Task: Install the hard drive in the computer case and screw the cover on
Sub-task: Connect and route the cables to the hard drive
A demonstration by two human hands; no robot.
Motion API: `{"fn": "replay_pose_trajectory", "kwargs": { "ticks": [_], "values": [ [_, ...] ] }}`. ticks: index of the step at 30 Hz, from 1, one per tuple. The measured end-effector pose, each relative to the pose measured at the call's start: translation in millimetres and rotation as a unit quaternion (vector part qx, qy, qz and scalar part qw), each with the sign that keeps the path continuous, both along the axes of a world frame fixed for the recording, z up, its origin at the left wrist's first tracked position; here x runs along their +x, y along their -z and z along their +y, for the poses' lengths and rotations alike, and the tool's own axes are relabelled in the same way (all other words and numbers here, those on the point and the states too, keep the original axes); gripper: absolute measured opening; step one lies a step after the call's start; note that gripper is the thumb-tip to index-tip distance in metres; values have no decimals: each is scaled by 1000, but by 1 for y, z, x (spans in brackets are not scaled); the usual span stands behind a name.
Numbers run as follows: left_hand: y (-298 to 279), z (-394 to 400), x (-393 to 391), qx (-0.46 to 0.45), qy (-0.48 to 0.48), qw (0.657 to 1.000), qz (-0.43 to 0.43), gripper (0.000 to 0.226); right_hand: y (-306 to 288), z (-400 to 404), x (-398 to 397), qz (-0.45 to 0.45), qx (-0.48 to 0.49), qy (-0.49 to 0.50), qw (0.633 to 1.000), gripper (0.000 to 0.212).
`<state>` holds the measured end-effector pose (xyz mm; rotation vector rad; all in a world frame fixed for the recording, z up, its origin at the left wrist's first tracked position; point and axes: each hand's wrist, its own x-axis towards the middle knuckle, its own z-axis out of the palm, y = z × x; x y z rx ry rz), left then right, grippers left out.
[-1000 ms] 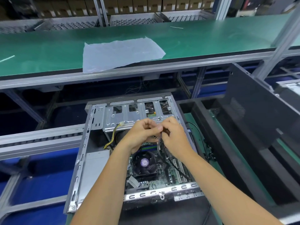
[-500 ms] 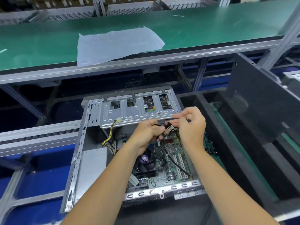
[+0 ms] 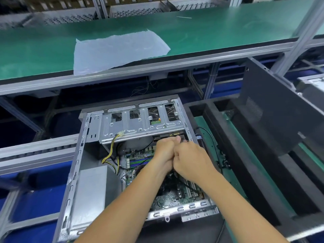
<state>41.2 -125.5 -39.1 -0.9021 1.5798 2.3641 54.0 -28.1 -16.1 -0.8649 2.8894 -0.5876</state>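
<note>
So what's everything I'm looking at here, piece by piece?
computer case: one, grey metal, open, lying centre on the line.
drive cage: one, silver, across the case's far end.
motherboard: one, green, inside the case.
yellow and black wires: one bundle, hanging from the cage's left part.
power supply box: one, grey, case's near left.
plastic sheet: one, translucent white, on the green bench behind.
side cover panel: one, dark grey, leaning at the right.
black foam tray: one, right of the case.
left hand, right hand: two, fingers curled, close together under the cage's right end; what they hold is hidden.
</note>
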Motion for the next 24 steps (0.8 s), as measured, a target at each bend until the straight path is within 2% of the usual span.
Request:
{"fn": "replay_pose_trajectory", "kwargs": {
  "ticks": [2, 4, 8, 12, 16, 24],
  "values": [
    [-1, 0, -1, 14, -28, 999, -15, 27, -2, -3, -10, -14, -8, 2, 1000, 16],
    [-1, 2, -2, 5, -39, 999, -29, 30, -3, -2, -25, -55, -91, 23, 994, 15],
    [-5, 10, -1, 20, -60, 998, -16, 18, -1, 5, -45, -124, -287, 89, 946, 14],
    [-3, 14, -1, 17, -108, 994, -18, 20, 7, 11, -45, -123, -386, 150, 902, 26],
    [2, 15, -5, 30, -147, 988, -24, 19, 7, 11, -46, -157, -431, 196, 867, 25],
    [8, 20, -7, 16, -139, 990, -22, 23, 2, 10, -44, -168, -424, 189, 869, 17]
  ]
}}
